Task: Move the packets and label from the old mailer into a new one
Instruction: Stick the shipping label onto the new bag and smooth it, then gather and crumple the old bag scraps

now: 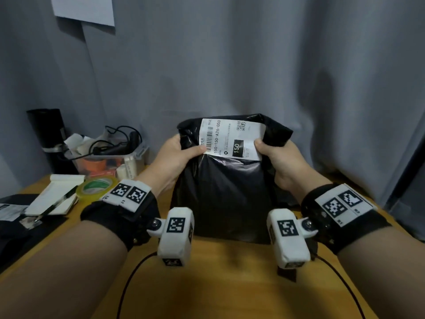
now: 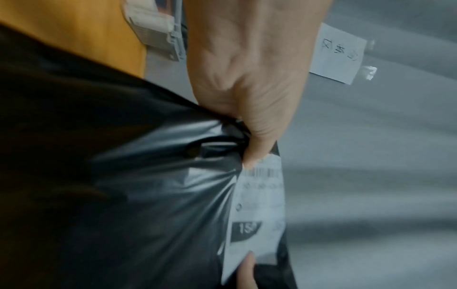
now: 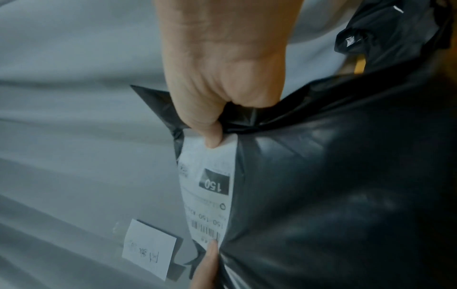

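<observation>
Upright on yellow wooden table (image 1: 230,284): glossy black plastic mailer (image 1: 230,192), white printed label (image 1: 230,139) attached, pinched by left hand (image 1: 177,155) and right hand (image 1: 280,160); old or new, packets transferred—cannot tell.

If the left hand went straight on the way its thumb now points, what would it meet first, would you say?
Probably the right hand: the left hand points its thumb across the label on the black mailer, towards the opposite thumb.

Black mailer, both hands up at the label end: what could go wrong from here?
1. Both thumbs press on the label; the left hand and right hand could crease or tear it if they pull apart.
2. The black mailer stands on the table held only by its top, so it may sag or slip.
3. The tape roll lies close to the left forearm and could get knocked.
</observation>
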The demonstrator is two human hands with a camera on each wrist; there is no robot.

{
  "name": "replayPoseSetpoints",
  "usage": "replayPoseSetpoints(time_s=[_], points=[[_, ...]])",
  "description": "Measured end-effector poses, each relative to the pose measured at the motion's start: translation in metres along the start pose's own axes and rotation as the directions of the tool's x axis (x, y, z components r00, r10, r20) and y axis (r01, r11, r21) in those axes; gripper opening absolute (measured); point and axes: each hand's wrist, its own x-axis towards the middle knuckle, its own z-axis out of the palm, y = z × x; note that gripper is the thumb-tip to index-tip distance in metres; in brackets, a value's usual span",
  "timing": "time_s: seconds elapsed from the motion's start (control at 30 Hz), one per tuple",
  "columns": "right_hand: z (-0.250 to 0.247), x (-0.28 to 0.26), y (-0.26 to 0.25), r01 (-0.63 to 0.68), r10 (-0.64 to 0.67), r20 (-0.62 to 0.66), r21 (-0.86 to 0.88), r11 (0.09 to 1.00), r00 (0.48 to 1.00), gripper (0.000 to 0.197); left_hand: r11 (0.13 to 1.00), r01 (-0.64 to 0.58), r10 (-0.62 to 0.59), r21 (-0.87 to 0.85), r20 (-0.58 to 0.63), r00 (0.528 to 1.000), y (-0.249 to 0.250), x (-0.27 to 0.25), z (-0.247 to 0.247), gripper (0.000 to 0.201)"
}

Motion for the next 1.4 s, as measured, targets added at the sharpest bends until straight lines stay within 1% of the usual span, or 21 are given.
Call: replayPoseSetpoints(time_s=[0.1, 0.23, 0.3, 0.37, 0.43, 0.47, 0.5, 0.53, 0.57, 0.6, 0.63, 0.67, 0.77, 0.83, 0.9, 1.0, 1.07, 1.17, 1.27, 1.37, 1.4], points=[[0.0, 0.033, 0.021, -0.03, 0.025, -0.049, -0.115, 0.993, 0.999, 0.01, 0.999, 0.023, -0.016, 0.045, -0.145, 0.989, -0.015, 0.035, -0.008, 0.032], [-0.005, 0.09, 0.092, -0.157, 0.095, -0.191, -0.341, 0.927, 0.977, 0.015, 0.925, 0.181, -0.064, 0.335, -0.331, 0.942, -0.072, 0.075, -0.028, 0.049], [-0.007, 0.112, 0.125, -0.201, 0.09, -0.238, -0.499, 0.843, 0.967, 0.022, 0.79, 0.27, -0.061, 0.551, -0.368, 0.928, -0.097, 0.087, -0.029, 0.056], [0.001, 0.118, 0.136, -0.168, 0.048, -0.208, -0.611, 0.774, 0.977, 0.049, 0.626, 0.275, -0.019, 0.73, -0.338, 0.941, -0.11, 0.095, -0.026, 0.079], [0.01, 0.113, 0.139, -0.024, 0.036, -0.002, -0.765, 0.644, 0.999, 0.069, 0.401, 0.204, -0.046, 0.893, -0.203, 0.978, -0.12, 0.098, -0.018, 0.099], [0.016, 0.108, 0.14, 0.056, 0.108, 0.135, -0.84, 0.539, 0.985, 0.068, 0.268, 0.125, -0.146, 0.955, -0.088, 0.985, -0.127, 0.098, -0.012, 0.096], [0.021, 0.104, 0.145, 0.135, 0.246, 0.265, -0.886, 0.443, 0.932, 0.062, 0.142, 0.019, -0.298, 0.99, 0.025, 0.954, -0.136, 0.099, -0.007, 0.089], [0.024, 0.098, 0.152, 0.196, 0.428, 0.344, -0.915, 0.351, 0.836, 0.057, 0.041, -0.081, -0.483, 0.996, 0.091, 0.871, -0.146, 0.096, -0.003, 0.082], [0.025, 0.095, 0.16, 0.241, 0.584, 0.359, -0.932, 0.272, 0.728, 0.055, -0.026, -0.165, -0.644, 0.986, 0.11, 0.757, -0.156, 0.093, 0.0, 0.08], [0.025, 0.094, 0.167, 0.261, 0.675, 0.339, -0.94, 0.219, 0.655, 0.055, -0.058, -0.237, -0.742, 0.97, 0.117, 0.66, -0.164, 0.089, 0.0, 0.086], [0.024, 0.094, 0.172, 0.267, 0.701, 0.334, -0.941, 0.208, 0.63, 0.055, -0.067, -0.301, -0.783, 0.951, 0.137, 0.607, -0.173, 0.088, -0.002, 0.092], [0.024, 0.095, 0.175, 0.266, 0.691, 0.339, -0.94, 0.216, 0.638, 0.054, -0.052, -0.326, -0.782, 0.944, 0.165, 0.601, -0.177, 0.088, -0.004, 0.09], [0.027, 0.099, 0.175, 0.274, 0.615, 0.347, -0.938, 0.213, 0.708, 0.048, 0.055, -0.169, -0.702, 0.984, 0.158, 0.695, -0.177, 0.091, -0.008, 0.077], [0.026, 0.098, 0.171, 0.255, 0.518, 0.351, -0.934, 0.248, 0.781, 0.042, 0.044, -0.099, -0.686, 0.994, 0.103, 0.72, -0.171, 0.091, -0.003, 0.07], [0.019, 0.092, 0.163, 0.231, 0.403, 0.364, -0.911, 0.342, 0.84, 0.038, 0.004, -0.062, -0.643, 0.998, 0.05, 0.764, -0.165, 0.094, 0.001, 0.067], [-0.008, 0.08, 0.14, 0.242, 0.262, 0.374, -0.873, 0.424, 0.89, 0.032, -0.084, -0.141, -0.484, 0.986, 0.084, 0.871, -0.162, 0.091, 0.012, 0.059], [-0.036, 0.069, 0.123, 0.257, 0.158, 0.356, -0.859, 0.442, 0.921, 0.029, -0.037, -0.266, -0.304, 0.963, 0.242, 0.921, -0.158, 0.083, 0.031, 0.053], [-0.087, 0.052, 0.104, 0.19, 0.063, 0.247, -0.864, 0.467, 0.967, 0.026, 0.144, -0.435, -0.141, 0.889, 0.453, 0.88, -0.147, 0.065, 0.077, 0.057], [-0.137, 0.037, 0.092, 0.048, 0.021, 0.068, -0.86, 0.507, 0.997, 0.027, 0.239, -0.512, -0.174, 0.825, 0.555, 0.813, -0.15, 0.05, 0.126, 0.074], [-0.173, 0.02, 0.087, -0.031, 0.002, -0.035, -0.858, 0.514, 0.999, 0.025, 0.334, -0.392, -0.323, 0.857, 0.494, 0.807, -0.166, 0.048, 0.162, 0.095], [-0.181, 0.013, 0.086, -0.044, 0.02, -0.039, -0.858, 0.512, 0.999, 0.024, 0.332, -0.348, -0.368, 0.877, 0.46, 0.808, -0.173, 0.05, 0.17, 0.095]])
